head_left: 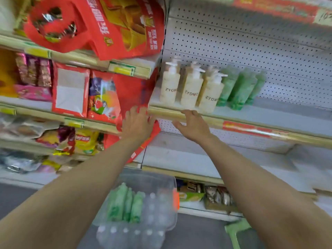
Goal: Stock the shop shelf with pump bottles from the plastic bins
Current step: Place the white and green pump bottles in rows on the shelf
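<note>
Three cream pump bottles (190, 88) marked ZYOM stand in a row on the white shelf (269, 115), with several green bottles (240, 87) to their right. My left hand (138, 121) is open, just below the shelf's front lip near a red bag. My right hand (192, 124) is also open, fingers spread, just under the lip below the cream bottles. Neither hand holds anything. Down by the floor a clear plastic bin (161, 187) holds three green bottles (125, 203) and several clear ones. The picture is blurred.
Red snack bags (107, 24) hang over the shelves on the left, with more packets (71, 90) and crisps (84, 141) below. The perforated back panel (251, 47) rises behind the bottles. A green stool (237, 230) stands at the lower right.
</note>
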`<state>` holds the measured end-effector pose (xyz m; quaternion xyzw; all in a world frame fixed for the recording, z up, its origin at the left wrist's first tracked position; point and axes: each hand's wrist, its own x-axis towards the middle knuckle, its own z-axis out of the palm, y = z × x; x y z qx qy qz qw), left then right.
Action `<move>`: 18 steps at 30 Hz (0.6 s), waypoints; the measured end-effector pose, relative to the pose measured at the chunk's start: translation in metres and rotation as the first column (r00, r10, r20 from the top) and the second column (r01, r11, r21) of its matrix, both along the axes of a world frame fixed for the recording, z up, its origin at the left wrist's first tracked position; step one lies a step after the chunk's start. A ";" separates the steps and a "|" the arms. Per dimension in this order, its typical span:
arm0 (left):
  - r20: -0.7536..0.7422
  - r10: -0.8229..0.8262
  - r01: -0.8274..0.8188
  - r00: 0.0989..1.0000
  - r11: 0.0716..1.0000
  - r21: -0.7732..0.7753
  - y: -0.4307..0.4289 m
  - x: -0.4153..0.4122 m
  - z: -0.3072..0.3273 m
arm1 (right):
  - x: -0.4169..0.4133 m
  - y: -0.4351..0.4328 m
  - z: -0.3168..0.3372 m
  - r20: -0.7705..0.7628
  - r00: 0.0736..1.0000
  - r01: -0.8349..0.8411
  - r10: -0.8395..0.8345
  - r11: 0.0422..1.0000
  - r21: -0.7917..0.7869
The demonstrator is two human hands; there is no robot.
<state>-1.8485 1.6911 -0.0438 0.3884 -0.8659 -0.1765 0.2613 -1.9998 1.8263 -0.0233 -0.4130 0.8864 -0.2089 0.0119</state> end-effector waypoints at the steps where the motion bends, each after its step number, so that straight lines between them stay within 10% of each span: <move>1: 0.024 0.008 -0.009 1.000 1.000 0.026 -0.004 0.005 -0.017 | 0.000 -0.005 -0.018 0.037 0.999 -0.008 0.007 0.999 0.034; 9: 0.232 0.089 -0.175 0.969 0.907 0.383 -0.036 0.044 -0.174 | 0.005 -0.039 -0.180 0.371 0.928 -0.144 0.027 0.945 0.293; 18: 0.496 0.131 -0.477 0.859 0.560 0.677 -0.023 0.081 -0.340 | 0.026 -0.040 -0.367 0.688 0.705 -0.283 -0.173 0.821 0.496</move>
